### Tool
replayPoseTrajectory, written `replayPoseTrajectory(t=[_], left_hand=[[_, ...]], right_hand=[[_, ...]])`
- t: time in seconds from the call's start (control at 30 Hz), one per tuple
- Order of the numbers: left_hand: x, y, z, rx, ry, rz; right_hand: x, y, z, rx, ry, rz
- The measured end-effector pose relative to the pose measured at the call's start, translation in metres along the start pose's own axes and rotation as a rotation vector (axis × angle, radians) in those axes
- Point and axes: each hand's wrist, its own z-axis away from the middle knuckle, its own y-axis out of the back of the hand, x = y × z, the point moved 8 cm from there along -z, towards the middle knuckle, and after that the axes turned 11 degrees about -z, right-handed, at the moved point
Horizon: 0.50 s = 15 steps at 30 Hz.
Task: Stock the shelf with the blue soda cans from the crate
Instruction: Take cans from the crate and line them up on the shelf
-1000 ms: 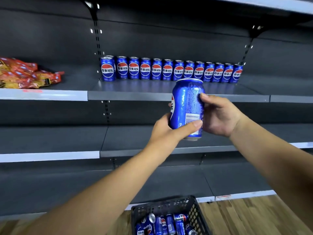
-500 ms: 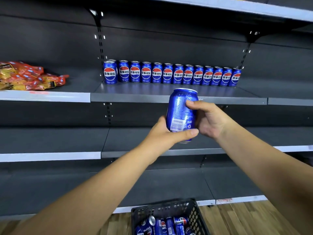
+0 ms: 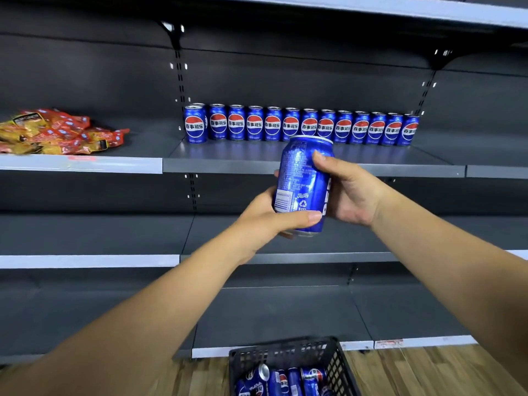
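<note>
Both hands hold one blue soda can (image 3: 300,178) upright in front of the shelf edge, its printed back facing me. My left hand (image 3: 265,218) grips its lower part, thumb across the front. My right hand (image 3: 351,192) grips its right side, thumb near the top. A row of several blue cans (image 3: 300,125) stands along the back of the grey shelf (image 3: 285,155), logos forward. The black crate (image 3: 337,364) on the floor below holds several more cans lying loose.
Red and yellow snack bags (image 3: 57,132) lie on the same shelf level to the left. Bare grey shelves (image 3: 114,232) run below. The shelf in front of the can row is bare metal. Wooden floor (image 3: 428,372) shows beside the crate.
The can has turned in my hands, so the side lettering now shows at its right. Both hands stay on it.
</note>
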Motion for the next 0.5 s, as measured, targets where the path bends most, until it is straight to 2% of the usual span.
replayPoseTrajectory(t=[0.17,0.27,0.33,0.4,0.5], left_hand=[[-0.005,-0.003,-0.001,-0.075,0.046,-0.058],[0.000,-0.002,-0.003,-0.035,0.035,-0.070],[-0.002,-0.003,-0.007,0.017,0.009,-0.073],[-0.006,0.001,-0.008,0.084,0.019,-0.069],[-0.009,0.006,-0.005,0.068,0.039,0.031]], right_hand=[[0.001,0.005,-0.001,0.146,0.058,0.045],[0.001,0.014,-0.003,0.299,0.126,0.048],[0.004,0.014,-0.003,0.339,0.150,0.053],[0.005,0.012,-0.004,0.333,0.151,0.041],[0.004,0.007,-0.006,0.195,0.110,0.055]])
